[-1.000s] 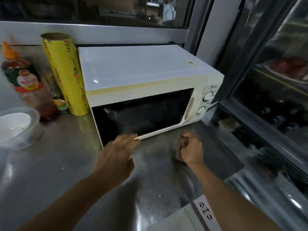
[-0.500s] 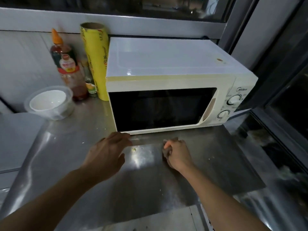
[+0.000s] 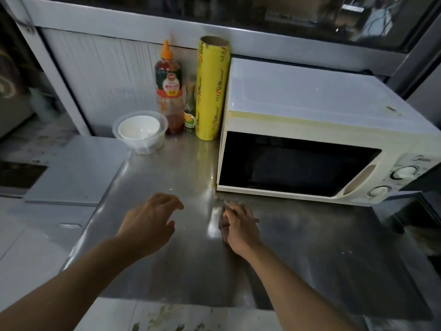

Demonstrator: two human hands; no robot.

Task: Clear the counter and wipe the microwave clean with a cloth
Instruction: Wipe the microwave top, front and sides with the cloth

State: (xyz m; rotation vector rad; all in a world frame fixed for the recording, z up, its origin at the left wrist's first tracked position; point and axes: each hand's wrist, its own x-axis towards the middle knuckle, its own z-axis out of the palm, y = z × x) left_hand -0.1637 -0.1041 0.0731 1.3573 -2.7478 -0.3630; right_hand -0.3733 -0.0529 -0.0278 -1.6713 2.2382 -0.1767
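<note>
While the right hand [image 3: 241, 226] presses a dark cloth [image 3: 223, 226] flat on the steel counter [image 3: 310, 247] at frame centre, fingers curled over it, the microwave [image 3: 322, 139] sits shut at right. Left hand [image 3: 149, 220] hovers empty, fingers loosely spread. Counter-wiping looks underway; next, probably lift the cloth to the microwave, or clear the bowl [image 3: 139, 131] and bottle [image 3: 170, 91] at upper centre.

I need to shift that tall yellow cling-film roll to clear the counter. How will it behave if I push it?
The cling-film roll stands upright on one narrow end, tall for its base, so a push up high would probably tip it. Once down, its round shape would likely roll on the smooth steel counter. Its hollow cardboard core suggests it is fairly light.
</note>
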